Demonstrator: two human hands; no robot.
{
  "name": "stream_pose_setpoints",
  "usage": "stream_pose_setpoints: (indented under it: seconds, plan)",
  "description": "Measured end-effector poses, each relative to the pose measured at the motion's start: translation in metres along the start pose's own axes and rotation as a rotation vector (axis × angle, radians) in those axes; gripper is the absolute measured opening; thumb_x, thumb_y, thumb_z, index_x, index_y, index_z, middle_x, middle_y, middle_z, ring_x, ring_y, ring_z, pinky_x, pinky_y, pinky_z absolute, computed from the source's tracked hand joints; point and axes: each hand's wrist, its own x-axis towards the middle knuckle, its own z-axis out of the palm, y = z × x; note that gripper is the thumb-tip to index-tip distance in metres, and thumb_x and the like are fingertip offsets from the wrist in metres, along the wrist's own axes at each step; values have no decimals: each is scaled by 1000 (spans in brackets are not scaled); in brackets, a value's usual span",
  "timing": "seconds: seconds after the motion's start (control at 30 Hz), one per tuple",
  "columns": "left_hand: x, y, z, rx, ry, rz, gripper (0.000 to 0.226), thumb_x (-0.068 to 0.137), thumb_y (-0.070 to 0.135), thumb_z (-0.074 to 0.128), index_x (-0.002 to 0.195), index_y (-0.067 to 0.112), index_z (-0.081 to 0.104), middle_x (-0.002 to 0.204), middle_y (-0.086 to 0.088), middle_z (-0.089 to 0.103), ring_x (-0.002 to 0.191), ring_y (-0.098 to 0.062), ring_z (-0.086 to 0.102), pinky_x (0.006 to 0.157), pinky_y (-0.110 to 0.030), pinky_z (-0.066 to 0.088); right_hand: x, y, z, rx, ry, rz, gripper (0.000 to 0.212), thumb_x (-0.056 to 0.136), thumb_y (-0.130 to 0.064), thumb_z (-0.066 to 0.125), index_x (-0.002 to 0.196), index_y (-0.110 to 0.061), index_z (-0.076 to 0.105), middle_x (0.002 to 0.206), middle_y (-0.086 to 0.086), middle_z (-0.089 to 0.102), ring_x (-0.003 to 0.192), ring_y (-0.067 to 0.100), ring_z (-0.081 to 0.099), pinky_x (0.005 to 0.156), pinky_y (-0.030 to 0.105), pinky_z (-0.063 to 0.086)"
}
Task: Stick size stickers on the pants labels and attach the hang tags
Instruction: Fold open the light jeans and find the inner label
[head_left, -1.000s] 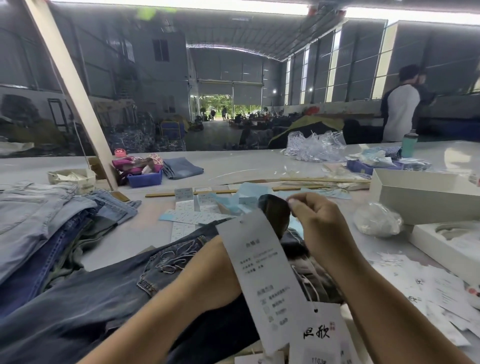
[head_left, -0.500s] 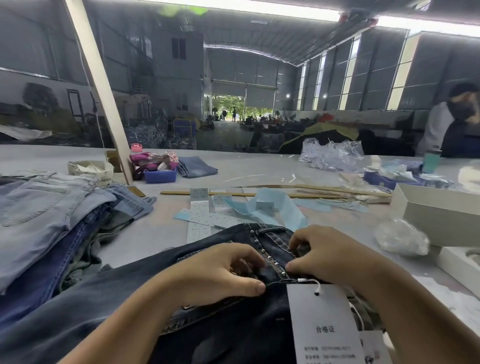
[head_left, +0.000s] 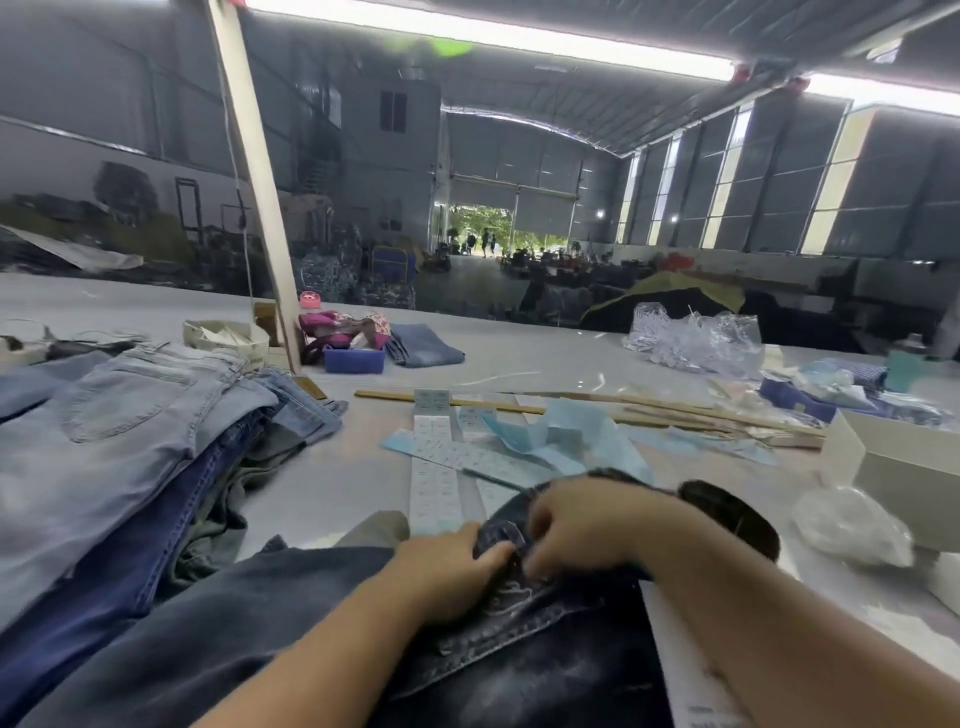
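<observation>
Your left hand (head_left: 447, 569) and right hand (head_left: 587, 525) both curl onto the waistband of the dark jeans (head_left: 322, 639), fingers pinching the denim between them. The white hang tag (head_left: 685, 670) lies at 4 o'clock under your right forearm, sticker strips (head_left: 436, 483) at 12, stacked jeans (head_left: 119, 447) at 9

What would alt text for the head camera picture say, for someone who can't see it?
Two hands, left hand and right hand, grip the waistband of dark jeans on a grey table, a white hang tag lying beside the right forearm. A stack of lighter jeans sits to the left, sticker strips just beyond, in a large warehouse.
</observation>
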Motion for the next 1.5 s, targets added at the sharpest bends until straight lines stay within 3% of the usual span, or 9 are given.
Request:
stream_pose_setpoints:
  seconds: [0.2,0.4,0.63,0.7,0.83,0.93,1.07,1.3,1.5]
  plan:
    - [-8,-44,-53,348,199,-78,59,86,70,41,123,25,54,127,-6,56,111,-26,52,94,-42,44,53,-58,-7,-328,-32,-21,48,83,-43,71,119,-14,61,110,5,63,93,22,56,78,34,47]
    - [-37,-150,-124,386,417,-501,55,91,46,48,136,18,38,140,-10,43,127,-30,41,103,-43,39,113,-140,-1,-231,69,-238,39,90,-30,65,122,-8,60,118,11,62,96,24,55,85,36,51]
    - [-71,-261,-132,277,422,-870,68,88,59,48,141,17,36,143,-10,39,130,-31,39,104,-41,36,178,-227,26,24,8,-403,25,95,-31,57,104,-8,60,108,16,61,101,32,59,75,41,50]
    - [-69,-282,-128,255,411,-878,76,86,63,48,144,17,31,146,-9,37,133,-31,38,106,-41,35,201,-252,39,178,8,-421,20,94,-32,56,94,-12,51,99,12,58,86,28,56,59,33,42]
    - [-49,-314,-125,301,356,-865,83,86,66,47,147,14,24,148,-10,34,133,-33,38,106,-39,35,245,-302,72,520,-49,-342,52,89,-28,61,135,-16,40,109,8,58,69,14,50,45,21,39]
    - [-30,-328,-128,477,336,-823,56,91,43,46,134,11,35,138,-14,45,124,-32,49,100,-36,41,271,-330,94,731,-127,-281,72,88,-20,57,151,-17,23,134,18,52,92,24,55,65,28,45]
    - [-5,-337,-126,613,386,-767,51,93,36,40,133,4,38,131,-13,55,115,-28,60,92,-35,50,290,-345,100,946,-78,-142,56,94,-24,48,144,-12,28,142,19,42,123,36,49,98,45,46]
    - [-4,-345,-134,603,537,-687,26,95,29,41,118,17,46,107,-4,70,97,-27,69,64,-31,38,300,-355,102,1161,190,-21,62,94,-28,48,145,-10,18,143,16,32,124,34,44,97,39,39]
    - [-50,-315,-121,551,688,-583,25,73,30,68,92,18,56,74,-7,70,64,-31,68,47,-31,38,321,-321,82,1523,123,166,83,84,-39,71,141,-3,22,127,14,48,104,29,48,89,36,41]
